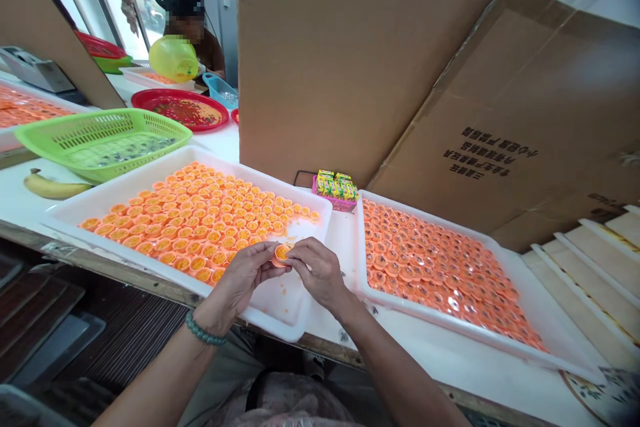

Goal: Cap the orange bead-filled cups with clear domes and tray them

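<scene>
Between my two hands is a small round orange cup [281, 253] with yellow-orange bits inside. My left hand [250, 270] pinches its left side, while the fingers of my right hand [317, 271] close on its right rim. Both hands are above the near right corner of a white tray [280, 320]. Rows of similar orange cups [195, 213] fill most of that tray. To the right, a second white tray [420, 303] holds many orange pieces [430, 260] with dark centres and a shiny clear cover.
A green basket [105, 123] and a banana [57, 185] lie left. Behind are a red tray [183, 107], a pink basket of small yellow-green packets [336, 188] and tall cardboard [340, 67]. A person [187, 20] sits beyond. Stacked white trays [590, 280] stand right.
</scene>
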Motion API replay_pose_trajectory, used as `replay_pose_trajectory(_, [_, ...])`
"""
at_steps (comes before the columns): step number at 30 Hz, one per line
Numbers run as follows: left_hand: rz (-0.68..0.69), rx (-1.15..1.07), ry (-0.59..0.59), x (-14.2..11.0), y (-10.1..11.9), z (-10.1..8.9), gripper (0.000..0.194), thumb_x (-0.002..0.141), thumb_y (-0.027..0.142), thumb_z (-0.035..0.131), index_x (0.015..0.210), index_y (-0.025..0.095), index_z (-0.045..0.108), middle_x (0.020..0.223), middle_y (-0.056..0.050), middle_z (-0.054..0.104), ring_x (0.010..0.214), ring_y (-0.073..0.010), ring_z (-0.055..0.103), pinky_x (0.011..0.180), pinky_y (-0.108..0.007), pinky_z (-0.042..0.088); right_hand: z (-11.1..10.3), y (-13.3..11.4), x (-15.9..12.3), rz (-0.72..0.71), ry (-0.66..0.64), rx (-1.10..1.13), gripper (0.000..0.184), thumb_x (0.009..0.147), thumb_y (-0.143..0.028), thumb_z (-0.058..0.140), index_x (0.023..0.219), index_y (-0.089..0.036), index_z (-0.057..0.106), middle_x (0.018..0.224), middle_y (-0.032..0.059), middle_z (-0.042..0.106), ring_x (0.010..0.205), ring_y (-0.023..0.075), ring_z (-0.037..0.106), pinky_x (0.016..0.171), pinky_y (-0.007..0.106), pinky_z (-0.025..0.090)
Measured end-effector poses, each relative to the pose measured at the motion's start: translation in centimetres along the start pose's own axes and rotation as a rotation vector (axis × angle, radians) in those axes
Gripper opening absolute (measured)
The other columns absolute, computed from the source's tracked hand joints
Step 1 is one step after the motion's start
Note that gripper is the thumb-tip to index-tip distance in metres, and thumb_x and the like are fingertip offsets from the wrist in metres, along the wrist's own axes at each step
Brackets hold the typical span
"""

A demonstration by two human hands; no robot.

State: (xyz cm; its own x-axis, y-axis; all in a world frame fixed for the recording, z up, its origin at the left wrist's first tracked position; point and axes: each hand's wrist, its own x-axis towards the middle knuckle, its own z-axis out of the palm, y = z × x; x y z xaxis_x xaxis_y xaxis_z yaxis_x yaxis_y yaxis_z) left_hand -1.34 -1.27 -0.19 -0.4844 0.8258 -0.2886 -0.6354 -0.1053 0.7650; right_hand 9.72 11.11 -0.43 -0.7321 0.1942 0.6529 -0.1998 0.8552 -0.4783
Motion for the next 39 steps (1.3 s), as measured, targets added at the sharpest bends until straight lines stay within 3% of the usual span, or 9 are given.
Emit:
replay_pose_trajectory(7, [0.073, -0.029, 0.069, 0.0, 0.0, 0.0, 0.017, 0.068, 0.024, 0.071, 0.080, 0.014, 0.066, 0.076, -0.004, 0.065, 0.070, -0.0147, 0.062, 0.072, -0.028, 0.053, -0.7, -0.8, -0.3, 0.041, -0.079, 0.003, 0.008, 0.085, -0.018, 0.055, 0.091, -0.021, 0.060, 0.084, 0.0050, 0.062, 0.082, 0.0177, 0.058, 0.073, 0.032, 0.050])
replay_pose_trajectory(11, [0.138, 0.048, 0.081, -0.2, -0.2, 0.3, 0.020, 0.070, 0.032, 0.069, 0.080, 0.015, 0.066, 0.078, -0.003, 0.064, 0.073, -0.0153, 0.062, 0.075, -0.029, 0.051, -0.8, -1.1, -0.3, 0.065, -0.053, -0.037, 0.023, 0.084, -0.020, 0.057, 0.107, -0.023, 0.060, 0.096, 0.0073, 0.060, 0.091, 0.0197, 0.056, 0.078, 0.035, 0.050])
replay_pose_trajectory(18, [0.164, 0.072, 0.086, -0.3, -0.3, 0.3, 0.023, 0.069, 0.036, 0.070, 0.080, 0.016, 0.065, 0.080, -0.003, 0.064, 0.075, -0.0158, 0.060, 0.078, -0.032, 0.050, 0.0, -1.0, 0.1, 0.034, -0.089, -0.137, 0.030, 0.086, -0.018, 0.053, 0.114, -0.026, 0.059, 0.098, 0.0080, 0.061, 0.093, 0.0210, 0.056, 0.077, 0.037, 0.051])
replay_pose_trajectory(23, [0.133, 0.061, 0.095, -0.3, 0.0, 0.4, 0.025, 0.065, 0.034, 0.073, 0.078, 0.015, 0.064, 0.076, -0.002, 0.063, 0.070, -0.0139, 0.059, 0.078, -0.033, 0.050, 0.0, -1.0, -0.5, -0.057, -0.101, -0.240, 0.031, 0.087, -0.010, 0.045, 0.107, -0.027, 0.062, 0.102, 0.0083, 0.061, 0.093, 0.0209, 0.055, 0.079, 0.039, 0.050])
replay_pose_trajectory(30, [0.139, 0.072, 0.110, -0.4, 0.0, 0.4, 0.024, 0.066, 0.032, 0.074, 0.079, 0.015, 0.062, 0.074, -0.001, 0.061, 0.068, -0.0127, 0.059, 0.076, -0.031, 0.050, 0.3, -1.6, -0.7, -0.037, -0.119, -0.219, 0.015, 0.089, -0.014, 0.046, 0.090, -0.019, 0.060, 0.089, 0.0084, 0.062, 0.085, 0.0196, 0.055, 0.073, 0.034, 0.049])
replay_pose_trajectory(35, [0.116, 0.063, 0.135, -0.3, -0.1, 0.3, 0.025, 0.063, 0.031, 0.076, 0.079, 0.015, 0.064, 0.077, -0.001, 0.063, 0.074, -0.0159, 0.063, 0.077, -0.029, 0.049, -2.6, -2.2, -1.8, 0.063, -0.090, -0.160, 0.010, 0.088, -0.018, 0.050, 0.086, -0.019, 0.059, 0.083, 0.0062, 0.063, 0.080, 0.0179, 0.058, 0.071, 0.031, 0.048])
replay_pose_trajectory(39, [0.089, 0.162, 0.204, 0.2, -0.2, 0.1, 0.028, 0.066, 0.031, 0.073, 0.088, 0.015, 0.066, 0.083, -0.004, 0.066, 0.070, -0.0120, 0.061, 0.064, -0.020, 0.048, -6.4, -0.8, -4.6, 0.341, 0.071, -0.302, 0.015, 0.090, -0.020, 0.047, 0.092, -0.019, 0.061, 0.085, 0.0059, 0.065, 0.077, 0.0161, 0.061, 0.070, 0.028, 0.048])
